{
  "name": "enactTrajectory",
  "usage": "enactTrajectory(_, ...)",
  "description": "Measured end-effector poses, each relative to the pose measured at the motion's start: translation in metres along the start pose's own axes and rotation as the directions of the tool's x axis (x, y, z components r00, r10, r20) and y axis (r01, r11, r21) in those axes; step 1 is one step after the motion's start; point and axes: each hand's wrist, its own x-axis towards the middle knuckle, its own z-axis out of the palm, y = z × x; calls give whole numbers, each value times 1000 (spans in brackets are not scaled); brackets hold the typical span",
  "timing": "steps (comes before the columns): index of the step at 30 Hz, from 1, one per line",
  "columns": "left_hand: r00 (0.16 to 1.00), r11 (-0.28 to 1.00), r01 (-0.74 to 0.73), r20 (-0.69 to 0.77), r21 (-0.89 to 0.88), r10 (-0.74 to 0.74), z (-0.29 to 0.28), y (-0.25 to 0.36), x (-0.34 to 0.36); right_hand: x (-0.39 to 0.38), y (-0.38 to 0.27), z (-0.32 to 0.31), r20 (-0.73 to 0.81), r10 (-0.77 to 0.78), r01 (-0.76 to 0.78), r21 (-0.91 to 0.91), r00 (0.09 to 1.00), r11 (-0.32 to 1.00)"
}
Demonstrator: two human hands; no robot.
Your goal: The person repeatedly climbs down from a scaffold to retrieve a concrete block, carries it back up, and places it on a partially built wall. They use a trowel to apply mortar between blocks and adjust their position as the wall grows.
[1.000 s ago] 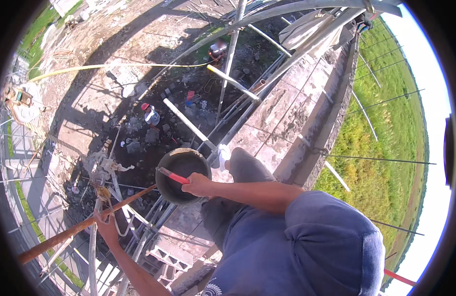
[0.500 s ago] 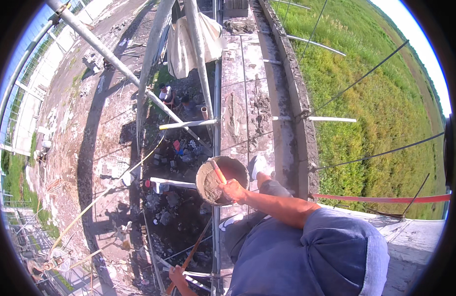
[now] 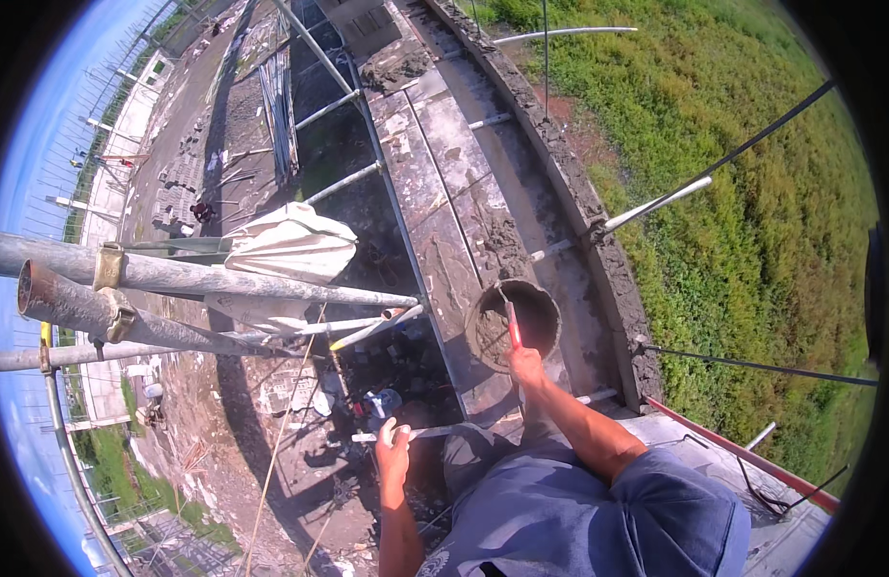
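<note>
On the left, thick scaffold pipes [image 3: 175, 279] run across, and a pale bundled cloth [image 3: 291, 245] hangs over them. Far below them the ground shows with debris.

The left hand [image 3: 393, 452] is at a thin horizontal metal bar [image 3: 435, 433] near the person's body. Its fingers [image 3: 389, 430] are curled loosely over the bar and touch it; whether they close all the way around it I cannot tell.

To the right, the right hand [image 3: 527, 367] is closed around the red handle of a trowel [image 3: 512, 325]. The long axis of the trowel runs from the hand away toward the far side, tilted a little to the left, and its blade end points down into a round bucket [image 3: 550, 308]. The bucket stands on the concrete slab [image 3: 444, 183], just beyond the right hand, and grey mortar [image 3: 491, 332] lies inside on its left side. The blade itself is mostly hidden in the bucket.

Farther right, the rough edge of the slab ends, and green grass [image 3: 752, 240] lies beyond it. Thin dark cables [image 3: 752, 144] cross over the grass.
</note>
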Motion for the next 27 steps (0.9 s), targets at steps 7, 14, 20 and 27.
enactTrajectory(7, 958, 985, -169, 240, 18, 160, 98, 182, 181, 95, -81, -49, -178, -35, 112, 447, 983, 887)
enactTrajectory(14, 977, 967, 54, 212, -248, 0, 188, 311, 464, 200, -146, -87, -465, 241, 41, 517, 852, 855)
enactTrajectory(20, 957, 950, 290, 31, -116, -289, 139, 422, 658, 247, -216, -106, -499, 407, 144, 749, 765, 647)
enactTrajectory(27, 942, 983, -180, -283, 23, 179, -21, 765, 890, 330, -318, -93, -479, 638, 220, 868, 602, 444)
